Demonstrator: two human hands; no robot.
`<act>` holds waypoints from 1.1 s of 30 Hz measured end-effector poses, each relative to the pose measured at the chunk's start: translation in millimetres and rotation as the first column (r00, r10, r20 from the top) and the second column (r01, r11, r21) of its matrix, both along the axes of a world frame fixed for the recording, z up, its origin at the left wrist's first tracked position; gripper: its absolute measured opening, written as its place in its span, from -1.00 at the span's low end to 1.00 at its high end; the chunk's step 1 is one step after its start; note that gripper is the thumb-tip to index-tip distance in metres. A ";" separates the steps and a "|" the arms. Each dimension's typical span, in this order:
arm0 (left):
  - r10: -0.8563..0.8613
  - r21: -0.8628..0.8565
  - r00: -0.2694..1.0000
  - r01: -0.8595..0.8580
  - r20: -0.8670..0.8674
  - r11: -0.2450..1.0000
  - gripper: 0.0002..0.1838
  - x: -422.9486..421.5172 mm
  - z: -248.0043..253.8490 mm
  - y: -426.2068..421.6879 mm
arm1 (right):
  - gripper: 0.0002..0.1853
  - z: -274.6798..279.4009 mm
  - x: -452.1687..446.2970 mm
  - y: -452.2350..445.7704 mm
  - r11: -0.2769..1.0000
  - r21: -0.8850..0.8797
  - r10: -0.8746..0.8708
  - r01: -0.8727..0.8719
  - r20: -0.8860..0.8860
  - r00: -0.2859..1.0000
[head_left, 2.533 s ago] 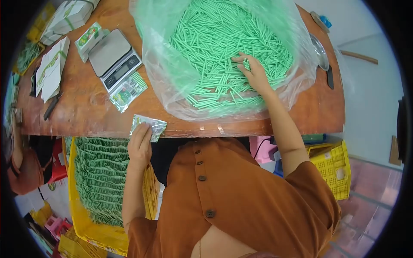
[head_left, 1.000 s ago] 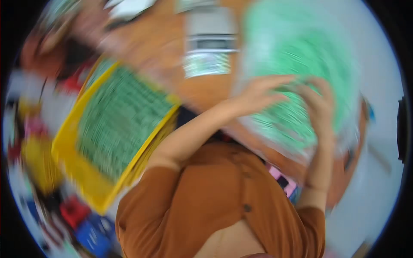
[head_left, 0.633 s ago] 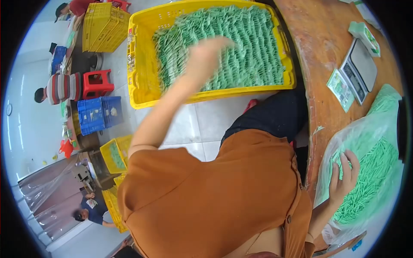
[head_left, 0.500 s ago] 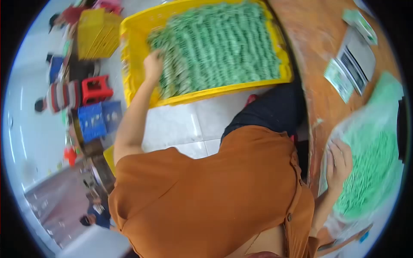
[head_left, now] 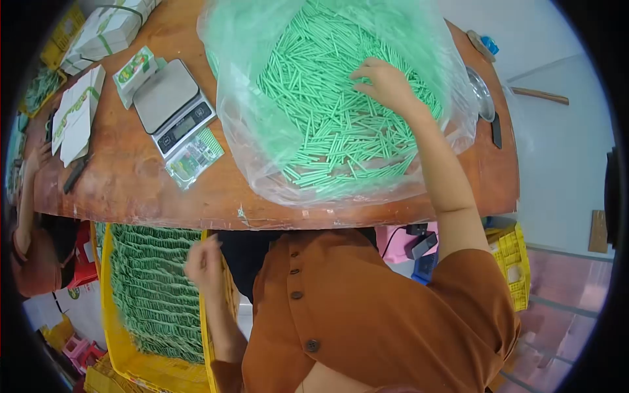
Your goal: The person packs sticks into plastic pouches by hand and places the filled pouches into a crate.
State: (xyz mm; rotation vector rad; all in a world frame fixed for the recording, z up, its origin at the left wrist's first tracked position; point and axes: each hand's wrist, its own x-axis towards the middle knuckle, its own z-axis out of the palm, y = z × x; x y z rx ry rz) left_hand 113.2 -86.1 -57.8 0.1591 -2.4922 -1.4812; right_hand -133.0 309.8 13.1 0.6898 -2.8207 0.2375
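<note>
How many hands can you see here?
3: the right hand over the green sticks in the plastic bag, the left hand by the yellow crate, and another person's hand near the picture's left edge. Others may be hidden.

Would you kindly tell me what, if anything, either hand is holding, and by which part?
No held thing shows in the left hand. The right hand is over the green sticks; whether its bent fingers grip any cannot be told.

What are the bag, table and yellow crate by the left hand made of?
Bag: thin plastic film, see-through, crinkled and shiny.
Table: probably wood, varnished, by its reddish-brown sheen and worn edge.
Crate: likely smooth moulded plastic, by its even yellow.
</note>
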 end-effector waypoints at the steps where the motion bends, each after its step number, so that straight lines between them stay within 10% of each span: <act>1: -0.054 0.019 0.992 0.056 -0.110 0.998 -0.91 -17.4 -6.3 25.7 | -0.84 0.8 -6.8 -5.1 1.000 -0.003 0.006 -0.006 -0.009 1.000; 16: -0.004 -0.032 0.968 -0.004 -0.251 0.999 -0.92 -70.8 -8.0 80.0 | -0.82 -45.5 -39.5 -39.1 0.966 0.247 -0.010 0.075 -0.252 0.968; 18: -0.023 -0.042 0.971 0.014 -0.236 0.999 -0.92 -70.6 -7.6 79.1 | -0.73 -32.4 -49.8 -19.2 0.994 -0.039 -0.083 0.099 0.304 0.949; 22: -0.060 -0.026 0.978 0.056 -0.199 0.998 -0.92 -70.9 -3.0 75.2 | -0.66 9.4 -34.1 -12.0 0.943 -0.319 0.091 0.094 0.520 0.849; 24: -0.123 0.264 0.988 0.143 -0.094 0.954 -0.92 -79.1 3.0 75.6 | -0.67 2.5 -27.2 -11.4 0.970 -0.229 0.047 0.087 0.522 0.852; 28: -0.348 -0.216 0.767 0.273 -0.540 0.937 -0.72 -150.7 78.3 107.4 | -0.67 17.0 1.0 -24.3 1.000 -0.004 0.011 -0.011 0.448 0.894; 31: -0.422 -0.439 0.815 0.234 -0.398 0.867 -0.33 -216.8 65.2 173.2 | -0.77 9.4 14.4 -41.1 0.960 -0.149 0.267 -0.236 0.247 0.932; 33: -0.490 -0.295 0.799 0.402 -0.350 0.867 -0.26 -226.8 51.4 200.0 | -0.76 14.2 23.0 -44.2 0.952 -0.272 0.230 -0.142 0.326 0.917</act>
